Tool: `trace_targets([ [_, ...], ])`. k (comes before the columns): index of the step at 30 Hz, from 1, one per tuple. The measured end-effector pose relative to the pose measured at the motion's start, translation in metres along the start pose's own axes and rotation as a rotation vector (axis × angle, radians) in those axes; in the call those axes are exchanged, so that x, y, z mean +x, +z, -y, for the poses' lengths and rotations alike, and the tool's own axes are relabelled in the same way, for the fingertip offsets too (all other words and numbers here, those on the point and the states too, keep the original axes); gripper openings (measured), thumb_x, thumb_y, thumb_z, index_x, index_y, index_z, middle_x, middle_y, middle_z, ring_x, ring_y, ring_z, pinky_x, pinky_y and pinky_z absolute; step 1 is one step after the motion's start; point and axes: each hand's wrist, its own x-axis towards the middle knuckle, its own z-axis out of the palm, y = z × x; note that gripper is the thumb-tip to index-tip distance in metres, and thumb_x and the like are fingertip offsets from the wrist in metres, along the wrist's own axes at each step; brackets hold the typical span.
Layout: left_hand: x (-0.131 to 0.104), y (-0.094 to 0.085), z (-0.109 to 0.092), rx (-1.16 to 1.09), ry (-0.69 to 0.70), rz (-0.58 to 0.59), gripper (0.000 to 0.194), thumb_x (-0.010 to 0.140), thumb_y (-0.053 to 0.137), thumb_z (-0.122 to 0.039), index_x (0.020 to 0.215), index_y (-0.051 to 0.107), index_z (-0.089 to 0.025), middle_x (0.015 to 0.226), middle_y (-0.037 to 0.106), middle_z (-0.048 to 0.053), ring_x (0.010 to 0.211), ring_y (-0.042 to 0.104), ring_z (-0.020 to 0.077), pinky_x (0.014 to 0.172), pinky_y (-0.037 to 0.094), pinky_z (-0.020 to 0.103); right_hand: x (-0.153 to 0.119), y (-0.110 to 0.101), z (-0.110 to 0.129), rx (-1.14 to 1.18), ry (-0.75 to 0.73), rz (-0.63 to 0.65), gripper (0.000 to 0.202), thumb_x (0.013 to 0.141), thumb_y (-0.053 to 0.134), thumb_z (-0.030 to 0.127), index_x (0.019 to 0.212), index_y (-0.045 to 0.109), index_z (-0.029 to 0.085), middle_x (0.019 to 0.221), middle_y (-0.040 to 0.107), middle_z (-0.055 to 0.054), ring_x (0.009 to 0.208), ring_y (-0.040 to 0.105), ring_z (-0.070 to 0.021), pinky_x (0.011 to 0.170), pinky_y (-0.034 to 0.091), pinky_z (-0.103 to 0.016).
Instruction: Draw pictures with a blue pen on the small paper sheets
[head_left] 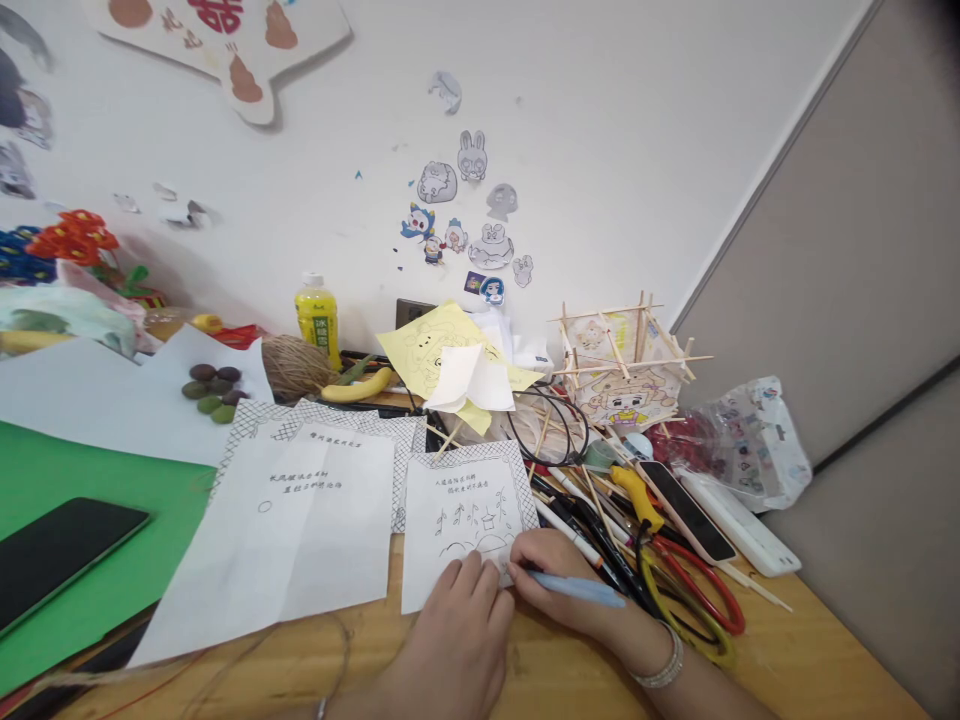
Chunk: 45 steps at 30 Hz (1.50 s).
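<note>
A: Where is the work?

B: The small border-patterned drawing sheet (466, 520) lies on the wooden desk (360, 645), just right of the folded, handwritten sheet (322, 545). Its lower right corner is under the hands.

A: And the hands?

B: The right hand (561, 572) pinches a light blue pen (581, 588) low down; I can't tell where the tip sits, because the fingers hide it. The left hand (466, 628) grips nothing I can see: palm down, fingers close together, tips on the paper below the hill lines.

A: What makes for clean strokes there?

B: I'd press lightly but steadily with the left fingertips, near the stroke without crowding it, and rest the right hand's edge so only the fingers steer.

A: Any snag?

B: The loose marker pens (581, 535) by the right wrist could get nudged; I'd give them room.
</note>
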Motion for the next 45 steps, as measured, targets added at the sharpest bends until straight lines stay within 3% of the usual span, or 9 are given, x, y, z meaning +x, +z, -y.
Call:
trace_targets([
  [6,-0.0015,-0.0051,-0.0015,-0.031,-0.004,0.021,0.018,0.084,0.045,-0.021,0.095,0.058,-0.015,0.105,0.056,0.01,0.098,0.046,0.0274,0.088,0.039,0.045,0.0007,0.0034,-0.0026,-0.075,-0.006,-0.019,0.024,0.08,0.044,0.017,0.057,0.039,0.018,0.056,0.043,0.003,0.054,0.039,-0.0112,0.052,0.028,-0.023],
  [14,-0.0027,-0.0019,-0.0011,-0.047,-0.003,-0.006,0.02,0.084,0.046,-0.021,0.1,0.055,-0.015,0.108,0.054,0.011,0.103,0.044,0.0271,0.093,0.036,0.046,-0.0029,0.0042,-0.0054,-0.028,-0.077,-0.024,0.019,0.081,0.045,0.018,0.062,0.049,0.017,0.061,0.054,0.0,0.059,0.048,-0.0128,0.058,0.035,-0.024],
  [36,-0.0025,-0.0045,-0.0025,-0.037,-0.009,-0.003,0.018,0.086,0.045,-0.021,0.099,0.056,-0.015,0.106,0.055,0.011,0.102,0.045,0.0277,0.092,0.036,0.045,-0.0018,0.0081,-0.0087,-0.049,-0.061,-0.044,0.019,0.078,0.046,0.016,0.059,0.045,0.018,0.057,0.048,0.002,0.056,0.045,-0.012,0.054,0.031,-0.023],
  [45,-0.0005,0.0034,-0.0006,0.055,0.105,-0.055,0.015,0.085,0.049,-0.021,0.096,0.058,-0.015,0.097,0.057,0.008,0.091,0.047,0.0243,0.082,0.039,0.039,-0.0042,0.0003,0.0004,-0.006,-0.05,-0.097,0.016,0.08,0.049,0.022,0.065,0.051,0.018,0.063,0.054,-0.001,0.059,0.048,-0.0136,0.057,0.037,-0.024],
])
